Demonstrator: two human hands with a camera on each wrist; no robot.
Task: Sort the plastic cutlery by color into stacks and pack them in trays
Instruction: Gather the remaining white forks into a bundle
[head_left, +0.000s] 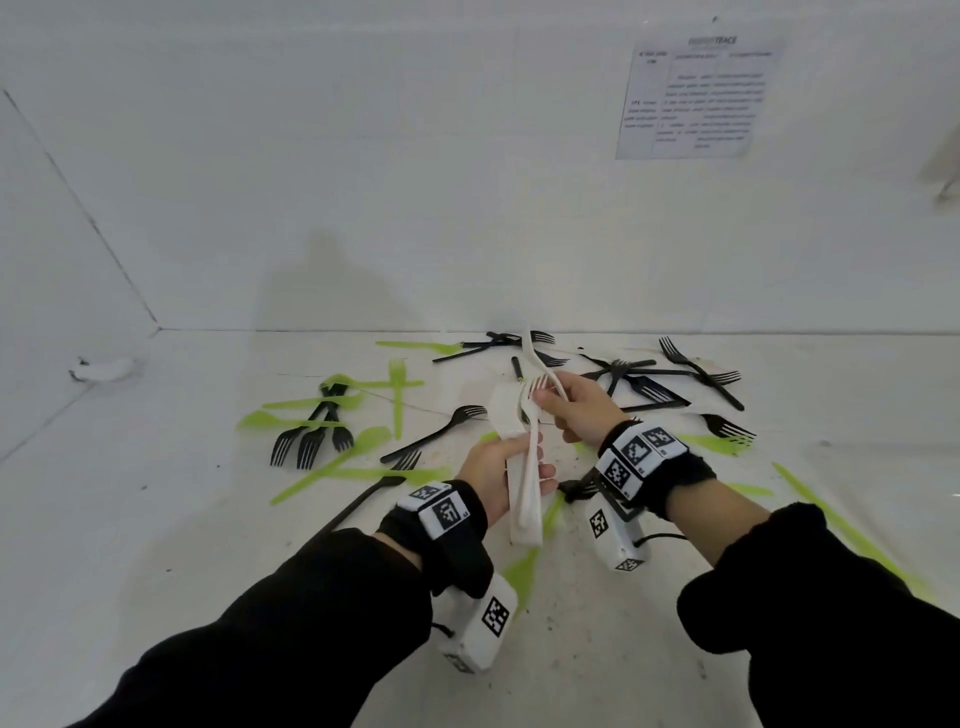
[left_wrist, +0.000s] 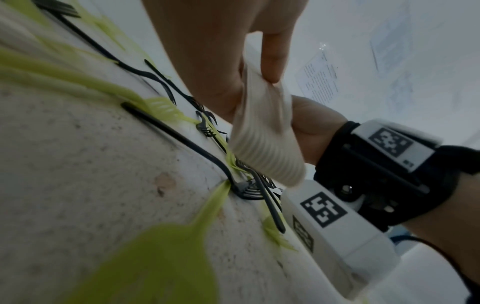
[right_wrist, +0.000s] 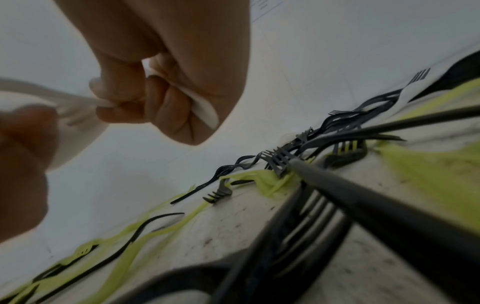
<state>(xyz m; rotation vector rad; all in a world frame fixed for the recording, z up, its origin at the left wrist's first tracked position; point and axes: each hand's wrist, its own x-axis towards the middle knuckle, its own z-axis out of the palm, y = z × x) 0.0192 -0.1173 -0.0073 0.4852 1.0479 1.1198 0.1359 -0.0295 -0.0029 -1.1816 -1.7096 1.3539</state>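
Left grip: left hand (head_left: 501, 475) wrapped round a nested stack of white cutlery (head_left: 519, 467), thumb pressed on top, held up above the worktop (head_left: 156, 493).
Right grip: right hand (head_left: 582, 408) curled tight, pinching white forks (head_left: 537, 376) against the upper end of that stack, tines up near the fingertips.
Stage: feeding loose white pieces onto the stack, by the look of it; black and green not yet gathered, no tray in view.
Risk one: loose piece meeting the stack at an angle, so likely to skid off instead of nesting.
Risk two: thin handles fanning out of the left grip if the thumb eases, spilling back into the mix below.
Risk three: tines catching in tines and jamming the stack crooked.
Look of the stack: pale, thin, ribbed where edges layer in the left wrist view (left_wrist: 267, 148), handles pointing down toward the wrist.
Left on the worktop: black forks (head_left: 311, 441) bunched at left and scattered at far right, green cutlery (head_left: 358, 452) crossed under and over them.
Wall: printed sheet (head_left: 696, 98), text too blurred to read.
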